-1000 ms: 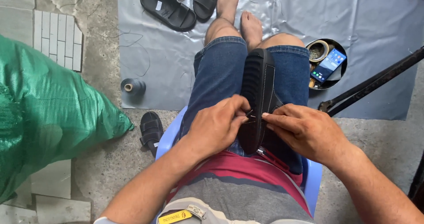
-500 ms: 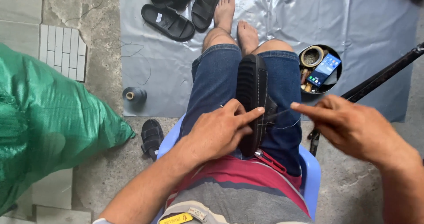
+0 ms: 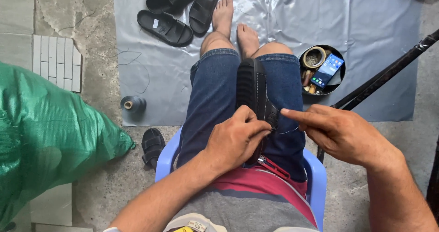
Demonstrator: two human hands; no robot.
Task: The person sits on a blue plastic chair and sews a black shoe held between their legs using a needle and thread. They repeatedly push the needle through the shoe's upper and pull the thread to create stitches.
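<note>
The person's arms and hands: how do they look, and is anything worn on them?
Both forearms are bare, with no sleeves in view. The left hand and right hand wear no gloves, and no ring, watch or bracelet shows. The nails are short.

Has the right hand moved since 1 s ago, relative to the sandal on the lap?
Yes. The right hand has pulled away from the black sandal toward the person's right, drawing a thin thread taut. A second ago it sat against the sandal's edge, beside the left hand.

Bare grey sheet (image 3: 379, 26) lies open ahead; tool bowl (image 3: 339, 78) and black pole (image 3: 388, 74) crowd the right.
</note>
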